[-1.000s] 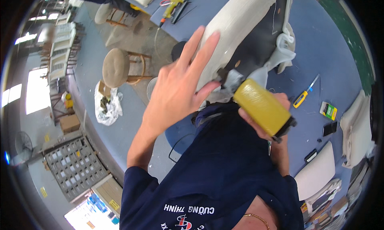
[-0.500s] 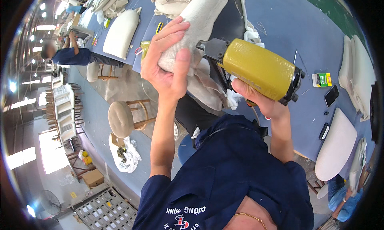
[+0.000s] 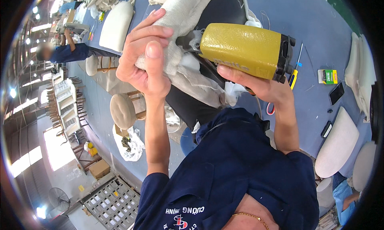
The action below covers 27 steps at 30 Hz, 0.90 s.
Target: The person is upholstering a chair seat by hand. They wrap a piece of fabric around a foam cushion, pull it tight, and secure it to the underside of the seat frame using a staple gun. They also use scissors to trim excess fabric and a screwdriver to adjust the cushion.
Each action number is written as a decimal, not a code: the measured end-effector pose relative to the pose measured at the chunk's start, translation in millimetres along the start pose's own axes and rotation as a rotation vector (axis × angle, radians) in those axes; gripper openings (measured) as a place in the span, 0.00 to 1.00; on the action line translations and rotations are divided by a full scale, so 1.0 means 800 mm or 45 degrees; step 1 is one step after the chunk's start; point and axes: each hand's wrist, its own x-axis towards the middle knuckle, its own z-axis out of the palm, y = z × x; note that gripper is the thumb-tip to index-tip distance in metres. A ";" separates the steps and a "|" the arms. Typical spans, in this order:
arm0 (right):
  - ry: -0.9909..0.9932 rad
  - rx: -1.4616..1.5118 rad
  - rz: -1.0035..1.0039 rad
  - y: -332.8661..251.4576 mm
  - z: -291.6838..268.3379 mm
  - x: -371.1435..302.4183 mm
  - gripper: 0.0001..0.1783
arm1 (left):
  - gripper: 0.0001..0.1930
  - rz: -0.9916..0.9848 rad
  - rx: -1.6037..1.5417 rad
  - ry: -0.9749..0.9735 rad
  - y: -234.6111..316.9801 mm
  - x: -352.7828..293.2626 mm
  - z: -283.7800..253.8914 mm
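Observation:
My left hand [image 3: 146, 56] is wrapped round the end of a long padded piece [image 3: 188, 10] covered in pale cream fabric, its fingers over the far side and the thumb facing me. In my right hand [image 3: 260, 85] is a yellow pneumatic staple gun [image 3: 240, 48], held level. The gun's dark nose points left and meets the fabric close to my left thumb; whether it presses in, I cannot tell. Below the nose, a loose flap of fabric [image 3: 196, 86] hangs with white padding showing at its edge. The handle and trigger are mostly hidden under the gun's body.
On the blue table [image 3: 296, 110] at right lie a yellow-handled screwdriver [image 3: 294, 79], a small green-yellow box [image 3: 328, 76], a phone [image 3: 337, 94] and a cream padded panel [image 3: 338, 142]. A round stool [image 3: 123, 111] stands at left. Another person [image 3: 68, 52] works at far left.
Both hands, the padded piece and the staple gun have shifted left in the picture. The gun has turned more level, and the screwdriver's yellow handle has come into sight.

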 end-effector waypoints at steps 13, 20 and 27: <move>0.033 0.268 0.011 -0.013 -0.003 -0.008 0.23 | 0.13 -0.014 -0.045 -0.001 0.001 0.006 0.002; -0.047 0.058 -0.011 -0.018 -0.010 -0.010 0.21 | 0.17 0.035 -0.054 -0.033 0.006 0.005 0.009; 0.035 0.088 -0.171 -0.006 0.000 -0.008 0.23 | 0.24 -0.005 0.010 -0.065 0.000 0.008 0.005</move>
